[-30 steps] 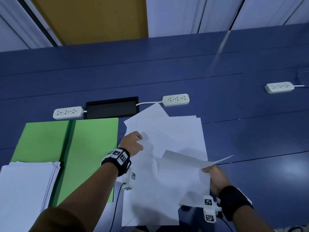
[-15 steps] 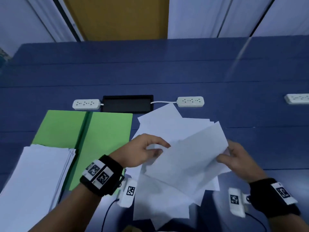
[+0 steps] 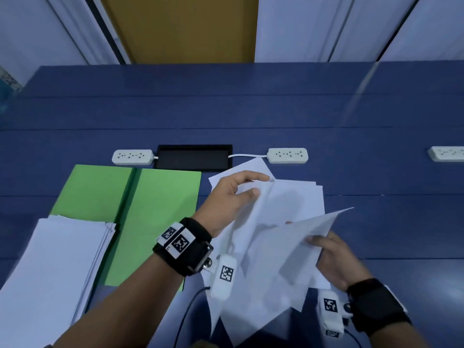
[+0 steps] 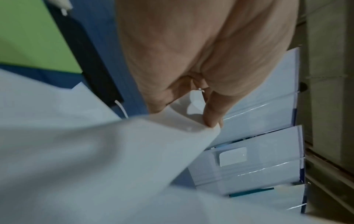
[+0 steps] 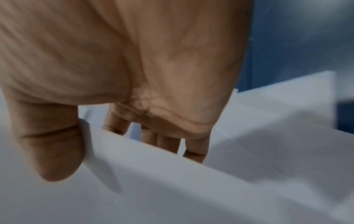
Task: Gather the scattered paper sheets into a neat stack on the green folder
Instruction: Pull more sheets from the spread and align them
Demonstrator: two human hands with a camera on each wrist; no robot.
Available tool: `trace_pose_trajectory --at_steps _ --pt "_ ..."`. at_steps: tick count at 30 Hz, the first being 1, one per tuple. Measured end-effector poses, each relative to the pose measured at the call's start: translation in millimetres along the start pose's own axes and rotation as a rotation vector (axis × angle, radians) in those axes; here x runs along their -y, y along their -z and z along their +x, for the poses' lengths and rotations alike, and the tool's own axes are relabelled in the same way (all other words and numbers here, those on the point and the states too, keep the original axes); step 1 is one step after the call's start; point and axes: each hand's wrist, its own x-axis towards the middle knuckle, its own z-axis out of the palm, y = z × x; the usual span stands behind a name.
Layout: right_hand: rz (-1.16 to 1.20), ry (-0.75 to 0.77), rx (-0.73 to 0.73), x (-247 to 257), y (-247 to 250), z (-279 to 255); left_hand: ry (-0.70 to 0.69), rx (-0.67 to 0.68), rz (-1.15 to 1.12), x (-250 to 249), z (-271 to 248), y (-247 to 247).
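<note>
An open green folder [image 3: 160, 209] lies at the left on the blue table. A stack of white sheets [image 3: 50, 272] covers its near left part. Several loose white sheets [image 3: 298, 197] lie overlapping right of the folder. My left hand [image 3: 259, 185] is above them and pinches the corner of a raised, curling sheet [image 4: 134, 151] between thumb [image 4: 212, 115] and finger. My right hand [image 3: 316, 241] pinches the near edge of a lifted sheet [image 3: 308, 229], thumb [image 5: 53, 151] on top and fingers beneath. Whether both hands hold the same sheet I cannot tell.
Two white power strips [image 3: 133, 156] [image 3: 287, 155] flank a black cable hatch [image 3: 193, 156] just behind the folder and papers. A third strip [image 3: 447, 153] sits at the far right edge. Bare blue tabletop [image 3: 251, 109] stretches beyond to the wall.
The sheet held flat between both hands has tipped up on its right side. My left hand has moved farther out to a far corner. My right hand has dropped nearer to me.
</note>
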Motion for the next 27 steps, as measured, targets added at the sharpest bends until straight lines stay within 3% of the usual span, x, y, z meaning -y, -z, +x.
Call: trace_pose_trajectory --at_steps 2,5,9,12,14,17,19,21,24,27 --pt "0.109 -0.077 -0.065 -16 0 1 0.035 0.048 -0.084 6 -8 -13" --pt "0.161 -0.066 -0.134 -25 0 7 0.024 0.247 -0.060 -1 -17 -33" --pt "0.285 -0.013 -0.074 -23 16 9 0.035 0.477 -0.104 -22 -22 -50" --pt "0.302 0.026 -0.094 -9 20 5 0.052 0.580 -0.262 -20 -25 -50" --pt "0.285 0.034 -0.129 0 25 4 0.149 0.572 -0.443 -14 -27 -45" --pt "0.312 0.053 -0.176 4 30 8 0.342 0.258 -0.664 1 -26 -33" --pt "0.384 0.037 -0.172 6 26 14 0.445 -0.009 -0.681 26 -23 -18" --pt "0.320 -0.008 -0.117 8 17 19 0.509 -0.258 -0.521 66 -24 5" --pt "-0.013 -0.138 -0.020 5 1 36 0.582 -0.617 -0.171 130 -34 44" --pt "-0.438 -0.220 0.004 -10 -5 65 0.613 -0.687 0.107 161 -52 69"
